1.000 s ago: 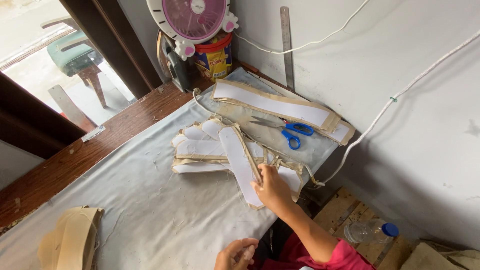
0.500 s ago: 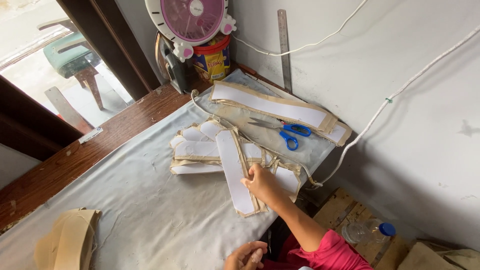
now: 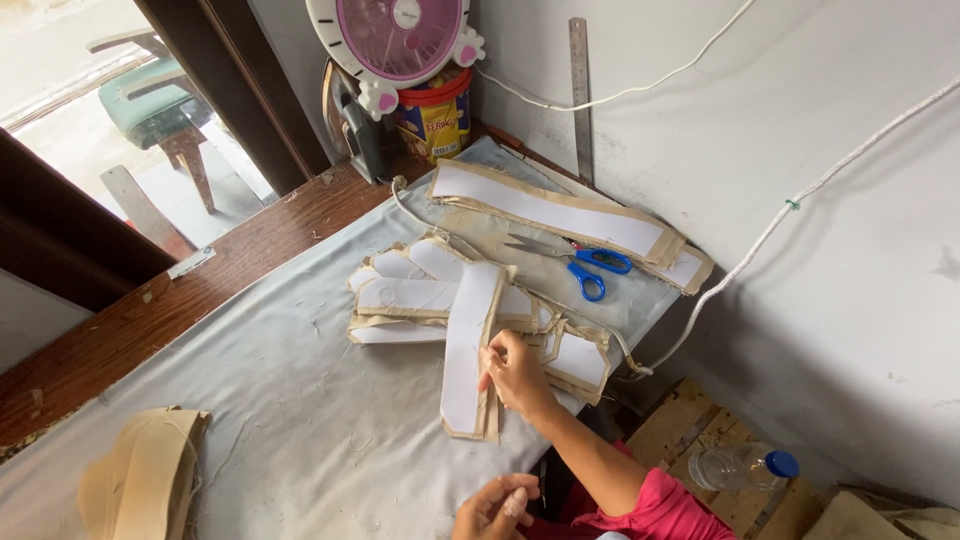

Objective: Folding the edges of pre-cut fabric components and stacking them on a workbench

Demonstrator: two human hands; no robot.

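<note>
Long white strip (image 3: 468,350) with tan fabric edging lies atop the pile on the grey desk (image 3: 300,420); it looks light, floppy. Right hand (image 3: 515,375) pinches its edge, fingers closed; left hand (image 3: 495,508) curled, apparently empty. Scissors (image 3: 585,262) lie beyond.

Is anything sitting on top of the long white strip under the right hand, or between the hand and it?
Nothing visible. The right hand already rests on the long white strip, which lies on top of the pile of cut pieces. The blue scissors lie apart, toward the wall.
</note>
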